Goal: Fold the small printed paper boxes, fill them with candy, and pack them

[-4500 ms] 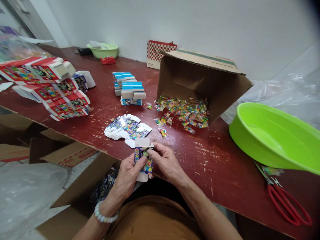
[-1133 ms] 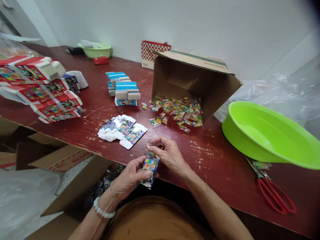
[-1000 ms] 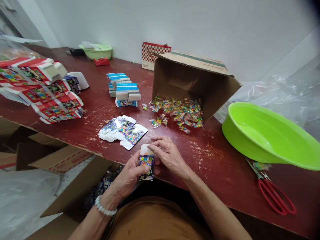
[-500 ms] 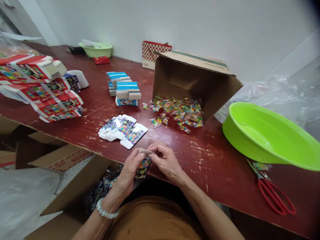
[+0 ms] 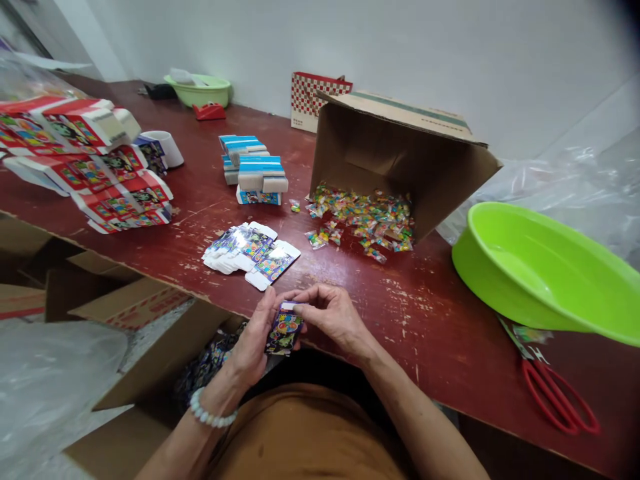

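**Small printed box held in both hands at the desk's near edge**

The small printed box (image 5: 283, 331) sits between the two hands, just above the near edge of the desk (image 5: 440, 333) and close to the person's body. The left hand (image 5: 254, 341) has its grip closed around the box's lower left side, thumb across the printed face. The right hand (image 5: 331, 316) pinches the box's top end, its fingertips pressed together on the flap there. A bead bracelet (image 5: 210, 417) circles the left wrist.

Just beyond the hands lies a fanned pile of flat box blanks (image 5: 253, 250). Farther back and to the right, wrapped candies (image 5: 364, 219) spill from a cardboard carton (image 5: 405, 153) lying on its side. To the right stands a bright green basin (image 5: 545, 273), with red scissors (image 5: 563, 397) near its front rim. Blue-striped stacks (image 5: 256, 176) stand behind the blanks, and red printed boxes (image 5: 100, 167) are heaped at the far left. Below the desk edge, an open carton (image 5: 150, 347) stands beside the left forearm.
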Demonstrator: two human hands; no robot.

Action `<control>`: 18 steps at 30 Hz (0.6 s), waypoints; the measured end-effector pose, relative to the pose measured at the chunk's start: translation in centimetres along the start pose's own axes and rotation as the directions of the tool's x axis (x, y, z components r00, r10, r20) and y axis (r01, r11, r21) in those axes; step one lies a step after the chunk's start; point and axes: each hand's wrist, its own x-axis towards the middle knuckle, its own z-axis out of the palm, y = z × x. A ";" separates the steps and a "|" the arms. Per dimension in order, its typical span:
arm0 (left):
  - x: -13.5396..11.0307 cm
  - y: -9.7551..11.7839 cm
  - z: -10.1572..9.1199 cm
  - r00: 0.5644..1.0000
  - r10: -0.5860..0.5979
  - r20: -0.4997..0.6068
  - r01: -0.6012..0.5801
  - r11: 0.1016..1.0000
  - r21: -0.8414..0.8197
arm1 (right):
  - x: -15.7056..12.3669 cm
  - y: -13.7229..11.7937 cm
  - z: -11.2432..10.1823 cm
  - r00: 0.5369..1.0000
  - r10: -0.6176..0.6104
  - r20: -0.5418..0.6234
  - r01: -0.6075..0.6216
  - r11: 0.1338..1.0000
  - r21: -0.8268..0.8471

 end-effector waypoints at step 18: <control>0.0 0.5 -1.2 0.993 -0.053 -0.108 0.043 0.995 -0.095 | -0.2 2.4 -0.5 0.902 -0.369 0.225 0.432 0.755 -0.493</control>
